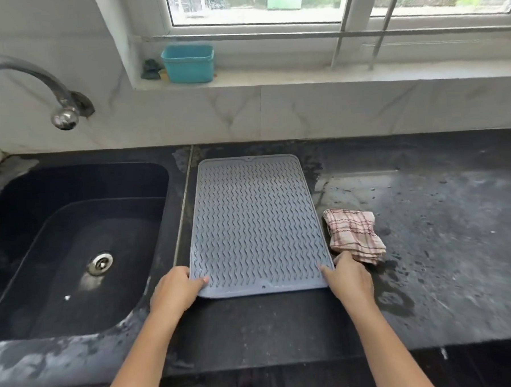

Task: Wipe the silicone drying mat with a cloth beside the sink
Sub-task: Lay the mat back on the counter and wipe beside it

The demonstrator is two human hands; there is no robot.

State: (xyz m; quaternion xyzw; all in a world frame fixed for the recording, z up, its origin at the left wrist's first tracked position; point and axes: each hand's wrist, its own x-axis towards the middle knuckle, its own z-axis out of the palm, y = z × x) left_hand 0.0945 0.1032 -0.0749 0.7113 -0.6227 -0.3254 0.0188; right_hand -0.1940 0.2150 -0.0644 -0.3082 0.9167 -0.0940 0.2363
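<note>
Sink (73, 247): dark basin. Mat (256, 223): flat, just right of sink. Cloth (354, 235): folded, farther right of sink, untouched. Left hand (176, 289), right hand (349, 280) — each pinching a near mat corner. Progress — wiping seemingly unstarted, everything remaining.

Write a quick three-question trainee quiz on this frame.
1. True or false: the cloth lies on top of the mat.
2. The sink is on which side of the mat? A left, B right, C behind.
3. Fill in: the left hand and right hand touch the mat's ____ corners.
Key: 1 false, it lies on the counter to the mat's right; 2 A; 3 near.
</note>
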